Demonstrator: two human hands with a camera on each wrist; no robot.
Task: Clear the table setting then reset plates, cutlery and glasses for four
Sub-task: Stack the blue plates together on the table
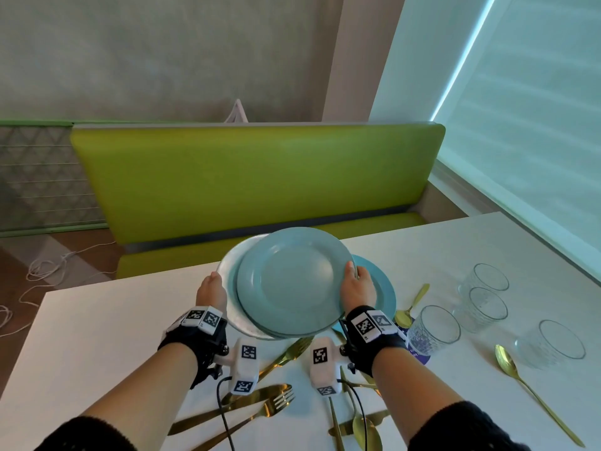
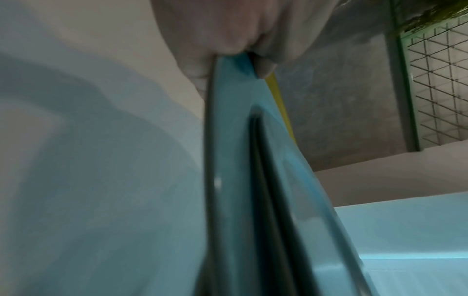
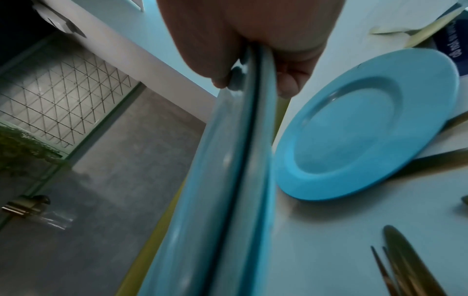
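Observation:
A stack of light blue plates (image 1: 292, 281) is held in the air above the white table (image 1: 97, 336), a paler plate lowest. My left hand (image 1: 211, 292) grips the stack's left rim (image 2: 228, 84). My right hand (image 1: 354, 284) grips the right rim (image 3: 250, 84), thumb on top. One brighter blue plate (image 1: 385, 288) (image 3: 354, 128) lies on the table under the stack's right side. Gold forks (image 1: 270, 408), knives and spoons (image 1: 510, 362) lie scattered near the front edge. Several clear glasses (image 1: 484, 307) stand at the right.
A green bench seat (image 1: 253, 180) runs along the table's far side. A purple-and-white card (image 1: 419, 349) lies under the nearest glass. White cables (image 1: 48, 265) lie on the floor at the left. A window blind is at the right.

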